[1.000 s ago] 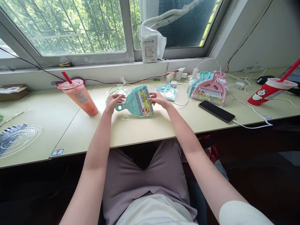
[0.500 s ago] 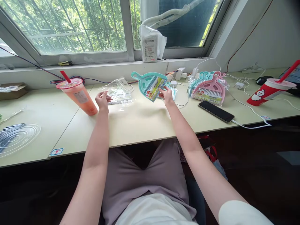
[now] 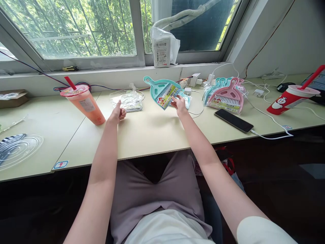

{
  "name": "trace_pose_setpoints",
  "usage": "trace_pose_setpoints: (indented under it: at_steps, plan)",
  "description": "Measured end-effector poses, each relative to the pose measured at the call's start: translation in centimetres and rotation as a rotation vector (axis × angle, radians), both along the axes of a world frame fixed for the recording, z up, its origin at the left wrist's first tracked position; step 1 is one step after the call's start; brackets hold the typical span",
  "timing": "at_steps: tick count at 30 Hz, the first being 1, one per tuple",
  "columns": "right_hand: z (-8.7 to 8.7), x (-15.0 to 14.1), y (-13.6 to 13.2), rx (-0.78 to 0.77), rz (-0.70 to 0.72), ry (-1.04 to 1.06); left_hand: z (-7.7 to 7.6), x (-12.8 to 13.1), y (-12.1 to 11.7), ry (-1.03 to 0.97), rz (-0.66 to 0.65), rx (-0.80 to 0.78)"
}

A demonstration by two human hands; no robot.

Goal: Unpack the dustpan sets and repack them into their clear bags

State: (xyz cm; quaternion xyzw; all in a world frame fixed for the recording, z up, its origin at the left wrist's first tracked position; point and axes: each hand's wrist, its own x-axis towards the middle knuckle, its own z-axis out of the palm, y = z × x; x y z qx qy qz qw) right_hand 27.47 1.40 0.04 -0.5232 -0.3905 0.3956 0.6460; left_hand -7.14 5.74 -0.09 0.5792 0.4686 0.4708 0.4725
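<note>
My right hand point(image 3: 180, 104) grips a teal mini dustpan-and-brush set point(image 3: 165, 91) by its lower right corner, tilted above the table. A yellow-green label and white bristles show on its front. Behind that hand lies another teal-edged piece point(image 3: 187, 98), partly hidden. My left hand point(image 3: 119, 113) is held with fingers curled in and thumb raised, nothing visible in it. Just behind it, a stack of clear plastic bags point(image 3: 133, 101) lies on the table. Farther right, several packed teal and pink dustpan sets point(image 3: 225, 95) lean together, a pink one in front.
An orange drink cup point(image 3: 86, 105) with a red straw stands left of my left hand. A black phone point(image 3: 233, 121) on a white cable and a red cup point(image 3: 286, 100) are at right. Chargers point(image 3: 195, 80) line the wall. A clear round lid point(image 3: 27, 145) lies far left.
My left hand has let go of the raised clear bag, which has sunk flat onto the stack; the hand has shifted slightly right and down. The dustpan set has barely moved.
</note>
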Motion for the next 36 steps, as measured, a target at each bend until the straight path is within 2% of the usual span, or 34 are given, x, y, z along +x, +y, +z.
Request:
trace_pose_setpoints:
  at_steps: [2,4,6,8,12,17,24,30,33,36]
  plan:
    - [-0.1,-0.2,0.0,-0.002,0.016,0.031,0.8,1.2,-1.0,0.009,-0.203,-0.113]
    - [-0.1,-0.5,0.0,-0.009,0.026,0.068,1.4,2.5,-2.0,0.026,-0.35,-0.152]
    - [-0.1,-0.8,0.0,-0.02,0.037,0.098,1.7,3.8,-3.0,0.054,-0.449,-0.172]
    - [0.0,-1.2,-0.1,-0.03,0.062,0.097,1.7,5.1,-3.6,0.041,-0.47,-0.15]
    - [0.3,-2.2,-0.6,-0.049,0.207,-0.013,1.1,6.7,-3.9,-0.058,-0.335,-0.016]
    - [0.0,-3.1,-1.0,-0.097,0.418,-0.105,0.7,6.8,-3.1,0.023,-0.099,0.008]
    - [-0.7,-2.8,-0.7,-0.132,0.542,-0.139,0.3,6.8,-1.9,-0.006,0.092,0.169]
    - [-0.4,-3.6,-0.9,-0.223,0.582,-0.107,0.2,6.5,-2.0,0.073,0.246,0.291]
    - [-0.2,-3.9,-1.5,-0.203,0.594,-0.17,0.3,6.5,-2.4,0.105,0.28,0.311]
    - [-0.4,-3.9,-2.0,-0.152,0.671,-0.262,0.4,6.5,-2.4,0.1,0.325,0.348]
